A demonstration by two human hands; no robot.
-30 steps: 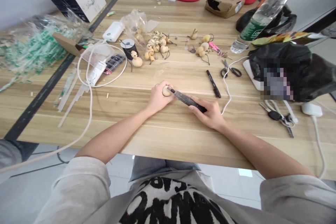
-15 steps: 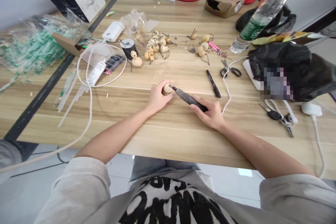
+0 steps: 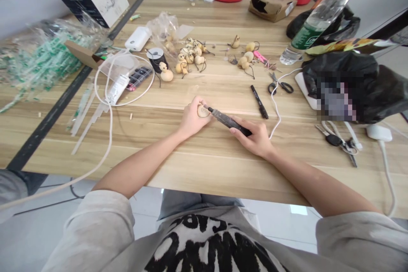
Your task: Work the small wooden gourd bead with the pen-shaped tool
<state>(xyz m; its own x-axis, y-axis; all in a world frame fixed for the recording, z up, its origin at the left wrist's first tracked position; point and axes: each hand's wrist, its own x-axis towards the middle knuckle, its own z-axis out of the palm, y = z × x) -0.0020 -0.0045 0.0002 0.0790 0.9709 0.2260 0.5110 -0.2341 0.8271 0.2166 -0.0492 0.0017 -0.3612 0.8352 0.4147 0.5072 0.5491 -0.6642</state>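
Dark pen-shaped tool (image 3: 227, 120): we note its long axis slanting above the worktop (image 3: 191, 170), nearer the near edge, tip toward the far-left corner, at a pale round piece (image 3: 203, 111). Our right hand (image 3: 253, 137) grips the tool; our left hand (image 3: 192, 117) clasps the piece.

Here, a pale cream, rounded, gourd-like piece (image 3: 203, 111) is nestling in the curled fingers of the left hand (image 3: 192, 117), its exposed face turning upward and showing faint curved marks, its far side hiding behind the grip. And a slim, dark grey-and-black, pen-shaped tool (image 3: 225, 120) is slanting in from the right hand (image 3: 254, 137), its thicker black end resting in that grasp, while its narrow dark tip is pointing at the piece's upper edge, contact too small to confirm.
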